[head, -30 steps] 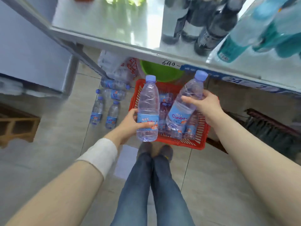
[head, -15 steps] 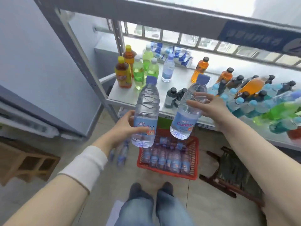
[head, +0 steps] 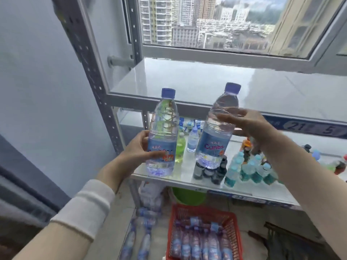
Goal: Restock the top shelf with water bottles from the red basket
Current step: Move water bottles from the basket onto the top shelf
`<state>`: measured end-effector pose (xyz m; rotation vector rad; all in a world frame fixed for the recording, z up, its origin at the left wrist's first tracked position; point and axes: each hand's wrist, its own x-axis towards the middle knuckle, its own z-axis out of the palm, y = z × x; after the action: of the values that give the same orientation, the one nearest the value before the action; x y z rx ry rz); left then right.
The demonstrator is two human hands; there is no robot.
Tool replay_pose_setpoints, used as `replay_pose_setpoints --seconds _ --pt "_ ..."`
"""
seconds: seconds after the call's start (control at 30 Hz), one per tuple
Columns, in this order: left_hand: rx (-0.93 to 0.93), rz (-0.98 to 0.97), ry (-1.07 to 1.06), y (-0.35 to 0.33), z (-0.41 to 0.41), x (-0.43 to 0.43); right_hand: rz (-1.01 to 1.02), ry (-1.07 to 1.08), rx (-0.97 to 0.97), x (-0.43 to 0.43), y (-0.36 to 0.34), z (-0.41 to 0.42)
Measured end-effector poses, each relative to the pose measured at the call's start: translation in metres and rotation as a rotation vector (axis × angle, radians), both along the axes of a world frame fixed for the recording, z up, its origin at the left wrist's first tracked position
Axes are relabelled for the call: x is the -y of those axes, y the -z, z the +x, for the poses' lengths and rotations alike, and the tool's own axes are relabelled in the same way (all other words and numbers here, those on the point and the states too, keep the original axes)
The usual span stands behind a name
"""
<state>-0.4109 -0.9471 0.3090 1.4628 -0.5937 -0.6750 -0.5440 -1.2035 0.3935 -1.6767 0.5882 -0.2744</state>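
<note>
Both hands have risen since the earlier frames, bringing the two water bottles from in front of the middle shelf (head: 184, 171) up to the front rail of the top shelf (head: 206, 85). The left hand (head: 139, 152) curls its fingers round the label of the left bottle (head: 163, 128), which it holds upright. The right hand (head: 249, 126) lays slightly spread fingers across the shoulder of the right bottle (head: 217, 132), which is tilted a little. The grey rail lies between the bottles and the shelf surface, and a perforated upright post (head: 90, 72) stands to the left. A window (head: 206, 21) is behind the shelf. The red basket (head: 170, 231) sits on the floor below holding a row of bottles too blurred to count, with a green bucket (head: 187, 196) just behind it. The middle shelf carries dark-capped bottles (head: 208, 171) and teal bottles (head: 247, 169).
</note>
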Motion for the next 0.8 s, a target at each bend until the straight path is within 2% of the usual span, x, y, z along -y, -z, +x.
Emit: replay_pose_setpoints --seconds 0.2,0.43,0.8 --pt "0.086 -0.082 0.021 -0.050 0.028 0.026 -0.047 0.003 0.097 0.022 -0.051 0.034" --pt "0.200 -0.089 -0.041 -0.097 0.069 0.063 -0.042 -0.005 0.205 0.055 -0.095 0.085" --pt "0.083 -0.087 -0.111 -0.111 0.151 0.102 -0.036 0.028 0.269 0.088 -0.108 0.171"
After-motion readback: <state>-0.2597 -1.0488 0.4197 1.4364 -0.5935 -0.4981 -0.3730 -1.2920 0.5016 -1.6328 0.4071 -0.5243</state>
